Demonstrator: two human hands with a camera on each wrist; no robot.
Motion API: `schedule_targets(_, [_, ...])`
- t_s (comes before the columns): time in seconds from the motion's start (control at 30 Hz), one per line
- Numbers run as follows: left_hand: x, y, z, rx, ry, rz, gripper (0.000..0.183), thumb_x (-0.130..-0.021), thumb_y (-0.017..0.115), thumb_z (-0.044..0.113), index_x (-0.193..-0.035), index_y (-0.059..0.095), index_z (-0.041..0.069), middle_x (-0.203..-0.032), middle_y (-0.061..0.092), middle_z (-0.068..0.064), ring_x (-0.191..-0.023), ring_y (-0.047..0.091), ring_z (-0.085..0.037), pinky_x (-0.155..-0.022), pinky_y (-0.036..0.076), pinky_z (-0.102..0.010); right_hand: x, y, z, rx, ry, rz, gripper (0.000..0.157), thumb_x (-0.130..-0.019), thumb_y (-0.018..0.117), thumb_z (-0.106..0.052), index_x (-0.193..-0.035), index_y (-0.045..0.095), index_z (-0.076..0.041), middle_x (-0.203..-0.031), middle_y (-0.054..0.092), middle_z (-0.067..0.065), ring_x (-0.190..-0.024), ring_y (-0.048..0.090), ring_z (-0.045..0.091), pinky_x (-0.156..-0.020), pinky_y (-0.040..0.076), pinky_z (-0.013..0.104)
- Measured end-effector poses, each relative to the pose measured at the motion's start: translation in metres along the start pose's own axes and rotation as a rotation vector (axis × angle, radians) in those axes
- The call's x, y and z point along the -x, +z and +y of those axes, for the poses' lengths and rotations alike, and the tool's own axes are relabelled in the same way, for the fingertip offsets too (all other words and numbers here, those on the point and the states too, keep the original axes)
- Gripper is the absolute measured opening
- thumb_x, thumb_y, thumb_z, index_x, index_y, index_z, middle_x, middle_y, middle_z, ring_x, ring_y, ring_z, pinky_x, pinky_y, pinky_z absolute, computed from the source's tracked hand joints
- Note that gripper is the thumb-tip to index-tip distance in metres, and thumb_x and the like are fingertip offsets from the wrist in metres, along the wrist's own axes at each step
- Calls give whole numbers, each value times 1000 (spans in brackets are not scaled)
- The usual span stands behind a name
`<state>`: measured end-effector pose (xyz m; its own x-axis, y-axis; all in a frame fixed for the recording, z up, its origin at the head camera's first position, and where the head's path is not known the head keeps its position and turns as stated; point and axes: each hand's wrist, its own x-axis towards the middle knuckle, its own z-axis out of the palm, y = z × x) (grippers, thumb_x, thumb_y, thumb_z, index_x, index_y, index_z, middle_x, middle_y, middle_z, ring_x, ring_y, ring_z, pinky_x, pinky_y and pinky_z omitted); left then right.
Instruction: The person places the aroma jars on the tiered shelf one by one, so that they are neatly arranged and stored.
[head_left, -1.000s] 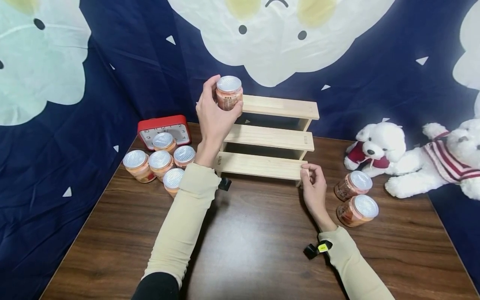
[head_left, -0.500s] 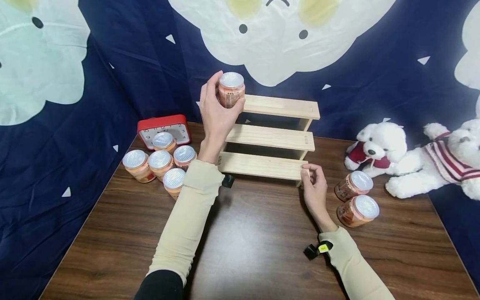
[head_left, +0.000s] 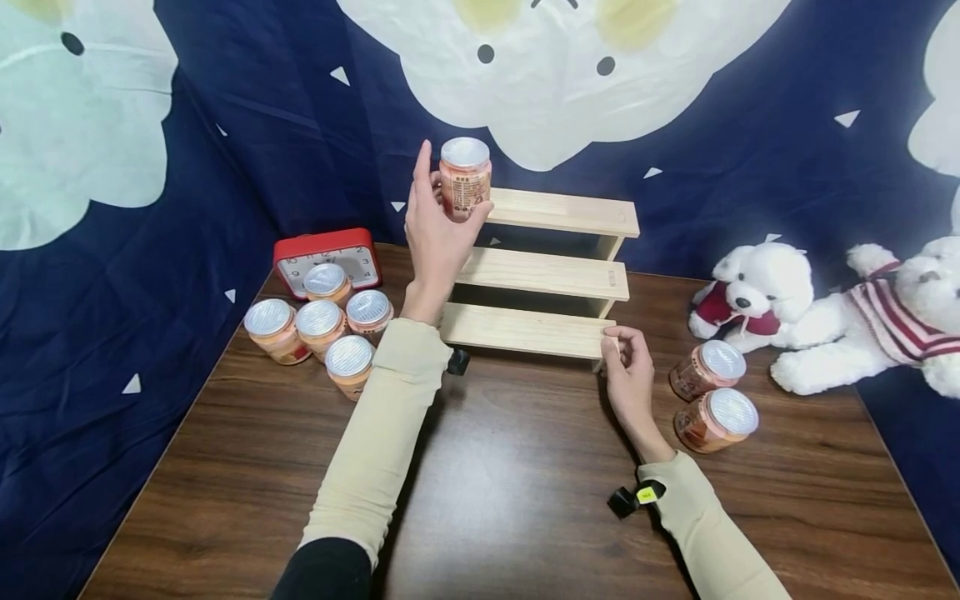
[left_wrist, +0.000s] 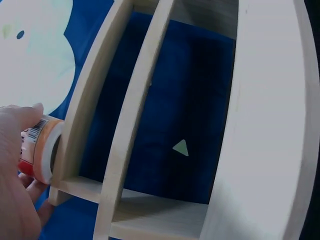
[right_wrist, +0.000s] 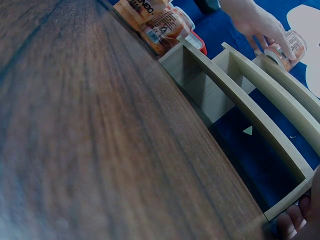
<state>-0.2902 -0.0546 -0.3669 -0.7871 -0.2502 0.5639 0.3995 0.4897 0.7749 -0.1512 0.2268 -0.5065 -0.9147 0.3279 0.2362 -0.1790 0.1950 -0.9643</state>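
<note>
Head view: the left hand is loosely spread around the silver-lidded jar; I'd withdraw squarely, without nudging, the right hand pinching the three-tier wooden rack steady.

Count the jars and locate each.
8. Five jars sit by the clock, one jar is in the left hand, two jars near the toy dog. Others may hide behind the left sleeve.
</note>
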Motion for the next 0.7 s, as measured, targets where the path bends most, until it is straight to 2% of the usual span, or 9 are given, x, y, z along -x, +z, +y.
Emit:
schedule_targets(0.2, [-2,4,-3,39,-84,6,103,-86,97,34,-170,40,14,-146,69,-8,-129,70,-20,-107,53,-25,0,1,0,9,-10,-5,17,-111,63,-4,-125,66,7,-77,53,-5,-63,50,5,-59,40,17])
schedule_targets(0.4, [-6,7,-2,23,-109,11,100,-87,97,36,-168,43,14,-146,70,-7,-132,70,-19,-111,54,-31,0,1,-1,4,-3,-9,19,-111,64,-4,-127,65,7,-77,56,-5,-63,53,9,-59,43,17])
schedule_targets(0.7, [-9,9,0,-19,-143,-12,99,-87,96,39,-167,42,15,-150,69,-5,-136,66,-20,-114,52,-36,0,1,-1,-11,9,-1,17,-111,64,-4,-125,67,6,-79,55,-5,-64,51,9,-58,44,16])
